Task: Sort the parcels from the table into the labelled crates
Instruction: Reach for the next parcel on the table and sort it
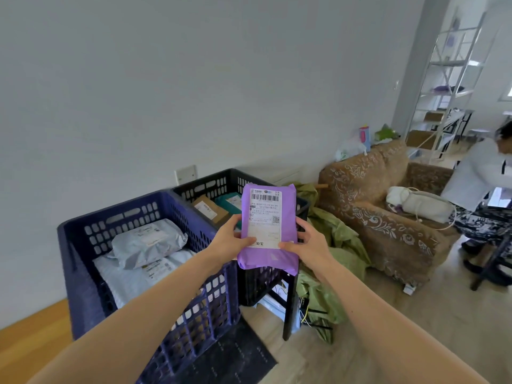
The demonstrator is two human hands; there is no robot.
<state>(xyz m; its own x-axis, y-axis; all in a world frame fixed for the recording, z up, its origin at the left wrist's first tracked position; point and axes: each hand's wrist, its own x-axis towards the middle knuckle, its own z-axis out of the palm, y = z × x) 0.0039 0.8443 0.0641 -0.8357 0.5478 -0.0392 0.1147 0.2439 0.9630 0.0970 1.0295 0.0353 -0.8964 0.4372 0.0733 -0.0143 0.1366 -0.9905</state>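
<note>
A brown floral-patterned sofa stands against the far wall on the right, with a white bag lying on its seat and a pink-and-blue bottle and a pale plastic bag showing at the top of its back. Crumpled green sacks lie heaped on the floor just left of the sofa, a dark mat lies nearer, and a white wall plate sits low on the far wall. At the far right stands a white metal shelving unit, and a person in a white top sits at the right edge.
</note>
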